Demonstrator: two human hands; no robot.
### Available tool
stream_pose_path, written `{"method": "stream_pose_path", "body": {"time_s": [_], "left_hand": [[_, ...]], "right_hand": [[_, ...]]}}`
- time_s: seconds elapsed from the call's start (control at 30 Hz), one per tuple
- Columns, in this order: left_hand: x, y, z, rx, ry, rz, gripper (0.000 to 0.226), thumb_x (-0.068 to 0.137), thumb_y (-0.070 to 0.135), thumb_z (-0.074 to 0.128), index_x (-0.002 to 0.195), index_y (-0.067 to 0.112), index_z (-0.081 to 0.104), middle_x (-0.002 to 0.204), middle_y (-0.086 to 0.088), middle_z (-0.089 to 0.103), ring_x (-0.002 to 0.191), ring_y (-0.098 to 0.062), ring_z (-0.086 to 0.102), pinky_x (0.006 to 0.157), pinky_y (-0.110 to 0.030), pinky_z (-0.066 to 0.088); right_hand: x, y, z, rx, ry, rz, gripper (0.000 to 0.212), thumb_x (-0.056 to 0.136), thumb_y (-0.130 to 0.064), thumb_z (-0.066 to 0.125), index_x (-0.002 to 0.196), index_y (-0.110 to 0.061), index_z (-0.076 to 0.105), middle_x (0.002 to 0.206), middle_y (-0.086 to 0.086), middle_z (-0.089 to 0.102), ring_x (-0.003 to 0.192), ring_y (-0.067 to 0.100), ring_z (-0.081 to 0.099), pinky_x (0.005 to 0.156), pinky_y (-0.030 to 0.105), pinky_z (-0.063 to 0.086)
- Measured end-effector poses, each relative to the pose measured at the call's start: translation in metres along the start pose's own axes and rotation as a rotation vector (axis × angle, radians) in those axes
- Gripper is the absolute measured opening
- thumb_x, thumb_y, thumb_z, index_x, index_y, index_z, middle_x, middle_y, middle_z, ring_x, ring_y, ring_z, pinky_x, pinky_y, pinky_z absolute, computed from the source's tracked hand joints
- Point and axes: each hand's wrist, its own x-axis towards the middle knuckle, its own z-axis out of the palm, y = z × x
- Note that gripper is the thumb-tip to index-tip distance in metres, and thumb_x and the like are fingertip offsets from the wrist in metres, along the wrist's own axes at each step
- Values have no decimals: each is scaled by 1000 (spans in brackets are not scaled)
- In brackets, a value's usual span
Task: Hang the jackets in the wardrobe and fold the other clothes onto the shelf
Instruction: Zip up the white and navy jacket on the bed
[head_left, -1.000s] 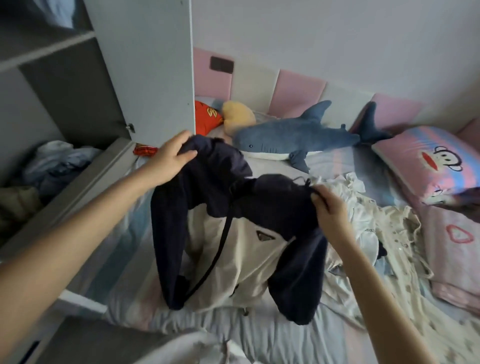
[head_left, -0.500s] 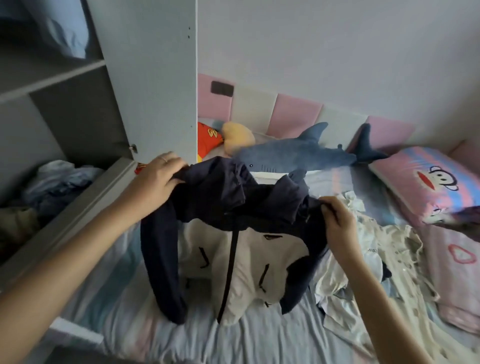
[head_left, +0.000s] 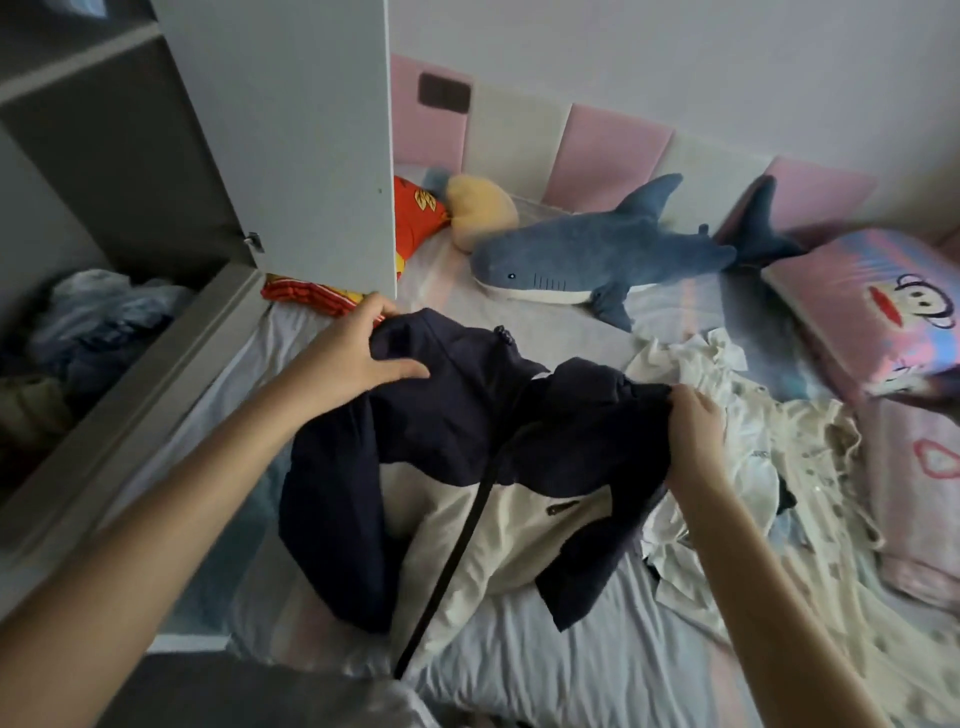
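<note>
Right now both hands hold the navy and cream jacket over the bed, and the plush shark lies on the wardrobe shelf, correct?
Not quite: the head view shows the plush shark on the bed, not the wardrobe shelf. The left hand and right hand do hold the jacket over it.

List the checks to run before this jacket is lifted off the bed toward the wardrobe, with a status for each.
1. Left hand grips one shoulder of the jacket: ok.
2. Right hand grips the other shoulder: ok.
3. Wardrobe door stands open: ok.
4. Hanger within reach: not ok, none visible.
5. Jacket free of the white clothes beside it: cannot tell, its sleeve lies against them.
6. Hanging rail free: cannot tell, out of view.
</note>
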Motion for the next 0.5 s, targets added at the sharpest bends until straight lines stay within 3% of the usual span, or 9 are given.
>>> {"method": "stream_pose_path", "body": {"time_s": [0.07, 0.13, 0.2, 0.37, 0.43, 0.5], "left_hand": [[22, -30, 19, 138, -164, -98, 72, 70, 31, 83, 126, 14, 41, 117, -2, 56, 107, -20, 55, 85, -34, 44], [27, -69, 49, 184, -285, -164, 75, 77, 15, 77, 138, 12, 34, 134, -9, 51, 121, -25, 51, 96, -34, 42], [21, -106, 85, 141, -352, -238, 71, 80, 3, 70, 142, 10, 34, 140, -11, 48, 126, -25, 48, 101, -30, 38], [1, -178, 158, 35, -401, -358, 47, 83, -10, 58, 129, 1, 52, 127, -12, 55, 119, -24, 51, 93, -25, 36], [5, -203, 173, 6, -495, -342, 38, 88, -1, 60, 126, 4, 58, 120, -3, 58, 116, -20, 54, 97, -26, 39], [12, -233, 188, -78, -597, -395, 30, 90, 17, 63, 119, 12, 64, 109, 9, 63, 109, -16, 60, 99, -37, 45]], "right_hand": [[14, 11, 29, -177, 42, -114, 18, 87, -2, 40, 89, 2, 58, 86, 11, 55, 83, 22, 50, 71, 26, 39], [22, 36, 56, -329, 25, -115, 21, 84, -1, 44, 95, -8, 61, 99, 14, 61, 96, 28, 55, 83, 31, 40], [29, 67, 77, -471, -43, -100, 19, 81, -7, 48, 93, -13, 62, 104, 14, 62, 102, 30, 56, 85, 33, 42], [28, 142, 133, -710, -493, -129, 39, 88, -11, 49, 126, -17, 48, 128, 8, 48, 119, 28, 42, 99, 44, 38], [35, 170, 158, -689, -671, -144, 53, 89, -12, 50, 139, -23, 38, 138, 6, 42, 125, 30, 39, 101, 46, 38], [44, 201, 186, -694, -812, -78, 61, 91, -14, 52, 146, -27, 30, 143, 7, 40, 130, 29, 38, 106, 45, 36]]}}
